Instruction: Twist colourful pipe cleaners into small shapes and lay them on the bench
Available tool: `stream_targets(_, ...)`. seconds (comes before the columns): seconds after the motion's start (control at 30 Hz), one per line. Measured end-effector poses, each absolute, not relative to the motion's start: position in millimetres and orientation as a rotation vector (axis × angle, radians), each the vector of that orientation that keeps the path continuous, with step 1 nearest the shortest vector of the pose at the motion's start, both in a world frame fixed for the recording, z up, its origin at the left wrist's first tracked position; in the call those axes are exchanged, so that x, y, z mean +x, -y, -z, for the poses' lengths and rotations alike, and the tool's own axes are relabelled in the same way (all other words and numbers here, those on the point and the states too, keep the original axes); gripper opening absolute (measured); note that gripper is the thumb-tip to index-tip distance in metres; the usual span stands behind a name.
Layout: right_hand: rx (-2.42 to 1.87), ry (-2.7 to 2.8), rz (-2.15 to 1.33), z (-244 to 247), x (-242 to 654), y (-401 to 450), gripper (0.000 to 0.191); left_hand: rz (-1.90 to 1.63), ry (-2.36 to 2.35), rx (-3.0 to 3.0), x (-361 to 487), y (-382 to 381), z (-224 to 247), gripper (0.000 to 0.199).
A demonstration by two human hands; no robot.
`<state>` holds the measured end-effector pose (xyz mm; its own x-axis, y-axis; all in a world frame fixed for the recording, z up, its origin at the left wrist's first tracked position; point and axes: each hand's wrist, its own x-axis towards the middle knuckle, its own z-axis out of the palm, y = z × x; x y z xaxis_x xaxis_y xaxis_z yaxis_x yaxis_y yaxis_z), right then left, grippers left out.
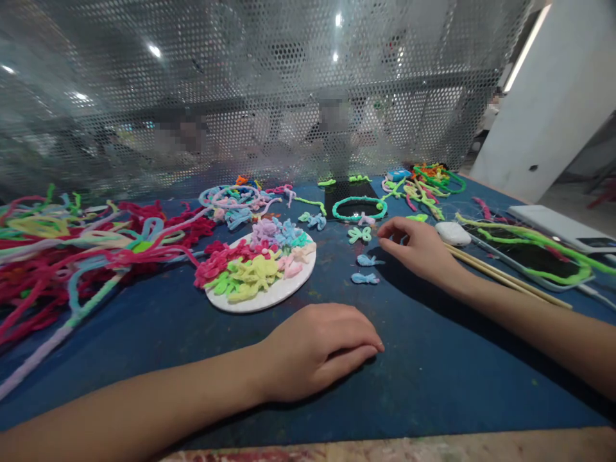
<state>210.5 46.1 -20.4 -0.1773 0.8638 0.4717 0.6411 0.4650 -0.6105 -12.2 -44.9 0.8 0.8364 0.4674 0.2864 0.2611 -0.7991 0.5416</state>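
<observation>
My left hand (327, 350) rests on the blue table near its front edge, fingers together and curled, with no object showing in it. Just right of a small green bow (360, 235) is my right hand (409, 247), its thumb and fingers curved and apart, holding nothing visible. Two light-blue bows (366, 260) (364, 278) lie one below the other, left of the right hand. A white oval plate (269, 301) holds small fuzzy bows in red, yellow, green, purple, blue and pink.
Heaped fuzzy stems (139, 244) cover the left side. A turquoise ring (360, 208) lies at the back by a perforated metal screen (269, 83). At right are a white case (453, 233), wooden sticks (505, 276), a phone (534, 256) and a white device (563, 224).
</observation>
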Motion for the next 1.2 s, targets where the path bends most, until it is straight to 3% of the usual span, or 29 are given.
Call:
stream_targets(0.5,-1.316,2.478,-0.262,4.7,221.0,-49.3,0.02,-0.444,-0.331,2.501,-11.8,46.1,-0.2,0.019)
stream_targets(0.63,-1.361,2.509,-0.38,-7.1,234.1,-53.1,0.015,-0.429,-0.321,2.501,-12.0,44.4,0.1,0.019)
stream_targets(0.87,-1.348,2.162,-0.972,-31.6,237.2,-53.2,0.02,-0.422,-0.309,2.511,-12.3,42.7,2.1,0.019)
stream_targets(1.2,-1.356,2.417,-0.71,-43.5,162.0,-47.5,0.018,-0.424,-0.314,2.525,-12.5,44.3,1.0,0.021)
